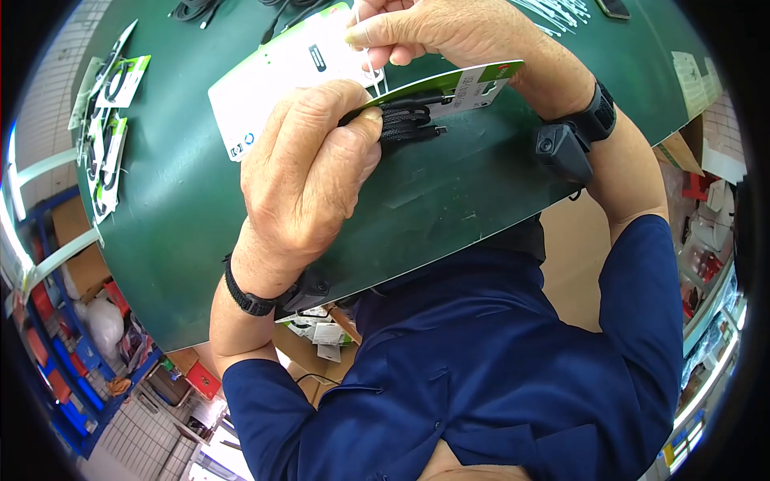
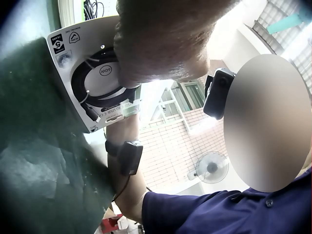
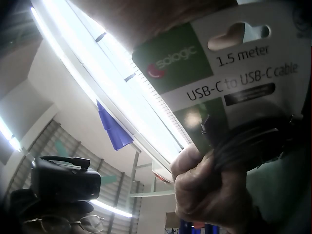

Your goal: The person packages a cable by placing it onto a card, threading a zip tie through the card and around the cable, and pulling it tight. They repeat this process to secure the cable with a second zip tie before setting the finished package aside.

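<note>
My left hand [image 1: 309, 168] grips a printed cardboard card [image 1: 489, 84] and the coiled black USB-C cable [image 1: 405, 120] on it, with the thumb over the coil. Beyond it, the fingers of my right hand [image 1: 457, 32] pinch a thin white cable tie [image 1: 370, 60] that runs down to the card's far side. In the left wrist view the card [image 2: 68, 46] shows the round black coil [image 2: 80, 78] with light ties across it. The right wrist view has the card's green-and-white face [image 3: 175, 63], its hanger hole, and left fingers [image 3: 204, 190] around the coil.
A larger white card [image 1: 241, 104] lies on the green table [image 1: 168, 240] behind my left hand. Several packaged cables [image 1: 108, 136] lie at the left edge. Loose white cable ties [image 1: 557, 12], a phone [image 1: 613, 8] and black cables [image 1: 196, 10] are at the far side.
</note>
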A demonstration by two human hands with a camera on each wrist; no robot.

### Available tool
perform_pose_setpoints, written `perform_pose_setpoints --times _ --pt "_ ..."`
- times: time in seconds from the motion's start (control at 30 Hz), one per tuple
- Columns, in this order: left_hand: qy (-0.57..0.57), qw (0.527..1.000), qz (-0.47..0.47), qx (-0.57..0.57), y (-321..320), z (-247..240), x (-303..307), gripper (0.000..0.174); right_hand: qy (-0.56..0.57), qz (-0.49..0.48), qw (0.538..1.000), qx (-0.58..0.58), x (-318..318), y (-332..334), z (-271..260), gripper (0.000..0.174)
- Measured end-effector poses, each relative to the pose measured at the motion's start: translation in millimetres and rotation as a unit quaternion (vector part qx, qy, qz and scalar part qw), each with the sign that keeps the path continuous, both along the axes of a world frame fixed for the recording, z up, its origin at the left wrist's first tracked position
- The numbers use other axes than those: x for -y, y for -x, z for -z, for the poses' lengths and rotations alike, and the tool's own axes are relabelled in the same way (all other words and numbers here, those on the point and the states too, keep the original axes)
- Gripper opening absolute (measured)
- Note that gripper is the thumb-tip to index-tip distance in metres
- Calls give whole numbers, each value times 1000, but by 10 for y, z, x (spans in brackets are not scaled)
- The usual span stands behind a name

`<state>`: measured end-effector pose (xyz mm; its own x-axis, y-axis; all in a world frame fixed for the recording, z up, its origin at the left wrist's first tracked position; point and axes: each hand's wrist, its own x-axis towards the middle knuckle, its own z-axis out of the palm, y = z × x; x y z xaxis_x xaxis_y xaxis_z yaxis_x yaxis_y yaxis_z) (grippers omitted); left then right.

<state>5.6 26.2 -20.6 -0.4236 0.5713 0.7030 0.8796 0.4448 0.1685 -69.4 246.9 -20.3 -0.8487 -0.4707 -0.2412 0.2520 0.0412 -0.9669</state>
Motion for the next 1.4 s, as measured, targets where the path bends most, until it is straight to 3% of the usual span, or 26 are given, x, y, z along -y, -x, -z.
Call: perform_pose_setpoints --times 1.07,1.3,1.4 --pt "15 1000 5 9 -19 -24 14 29 31 -31 998 -37 11 -39 38 15" --pt "12 1000 13 -4 -4 -22 -1 27 74 -161 983 49 -24 -44 -38 13" --pt "16 1000 17 -5 -4 -38 8 26 123 -122 980 102 -10 -83 -91 14"
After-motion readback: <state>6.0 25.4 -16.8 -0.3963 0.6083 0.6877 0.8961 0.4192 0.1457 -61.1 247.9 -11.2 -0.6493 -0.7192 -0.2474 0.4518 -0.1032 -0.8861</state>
